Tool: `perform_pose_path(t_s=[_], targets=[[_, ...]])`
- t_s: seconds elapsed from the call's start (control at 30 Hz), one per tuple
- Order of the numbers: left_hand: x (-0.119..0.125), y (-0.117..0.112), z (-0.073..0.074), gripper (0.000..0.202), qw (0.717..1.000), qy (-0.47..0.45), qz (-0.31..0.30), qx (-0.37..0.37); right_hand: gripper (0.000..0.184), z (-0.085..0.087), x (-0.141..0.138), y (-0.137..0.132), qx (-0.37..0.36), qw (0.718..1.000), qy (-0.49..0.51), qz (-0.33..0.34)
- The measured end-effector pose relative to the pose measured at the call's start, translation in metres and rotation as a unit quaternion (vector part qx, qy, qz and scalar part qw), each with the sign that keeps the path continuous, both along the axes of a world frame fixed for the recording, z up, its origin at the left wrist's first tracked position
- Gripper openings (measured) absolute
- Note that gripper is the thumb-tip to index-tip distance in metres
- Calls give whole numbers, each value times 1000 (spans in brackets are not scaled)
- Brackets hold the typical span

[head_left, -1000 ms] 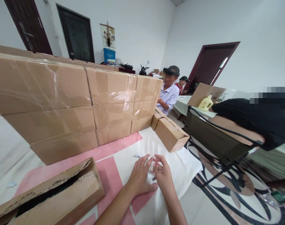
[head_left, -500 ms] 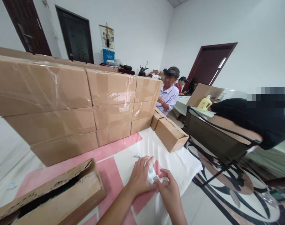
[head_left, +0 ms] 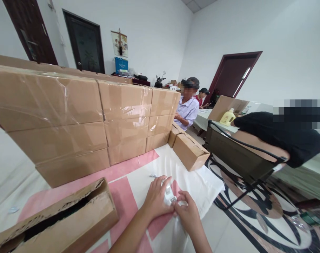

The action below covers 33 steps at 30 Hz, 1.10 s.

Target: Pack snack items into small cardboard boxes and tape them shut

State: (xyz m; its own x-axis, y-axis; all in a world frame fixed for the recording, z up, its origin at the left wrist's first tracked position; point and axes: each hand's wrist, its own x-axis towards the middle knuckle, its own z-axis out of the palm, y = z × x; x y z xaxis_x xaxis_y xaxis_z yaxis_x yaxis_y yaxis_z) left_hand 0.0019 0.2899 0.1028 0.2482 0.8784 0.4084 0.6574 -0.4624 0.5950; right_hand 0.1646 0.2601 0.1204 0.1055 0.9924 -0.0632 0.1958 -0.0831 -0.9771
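My left hand [head_left: 157, 197] rests on the pink and white cloth [head_left: 128, 191] with its fingers curled round a small white object [head_left: 168, 194]. My right hand [head_left: 188, 213] sits just to its right, fingertips pinched on the lower end of the same white object. What the object is cannot be made out. A tiny scrap [head_left: 153, 175] lies on the cloth just beyond the hands.
A wall of taped cardboard boxes [head_left: 78, 119] stands behind the cloth. An open, torn carton [head_left: 60, 221] lies at front left and a smaller box [head_left: 189, 151] at right. A dark folding chair [head_left: 241, 158] holds a person in black; other people sit at a far table.
My right hand has slid down and toward me, pinching the lower end of the white object. The left hand has stayed in place, and the view has shifted slightly.
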Motion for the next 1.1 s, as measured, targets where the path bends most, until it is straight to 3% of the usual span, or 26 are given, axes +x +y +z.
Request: perform_pose_path(t_s=[0.23, 0.43, 0.73, 0.93, 1.1], targets=[[1, 0, 2, 93, 1000, -4, 3, 6, 61, -9, 5, -3, -30, 999, -12, -37], [1, 0, -1, 99, 1000, -3, 9, 4, 50, -27, 13, -11, -13, 998, -55, -2], [1, 0, 3, 93, 1000, -4, 5, 8, 56, -10, 9, -6, -14, 997, -34, 62], [-2, 0, 1, 89, 1000, -2, -4, 22, 54, 0, 14, 1, -57, 986, -35, 150], [0, 0, 2, 90, 1000, 7, -5, 19, 57, -2, 12, 2, -40, 991, -42, 118]])
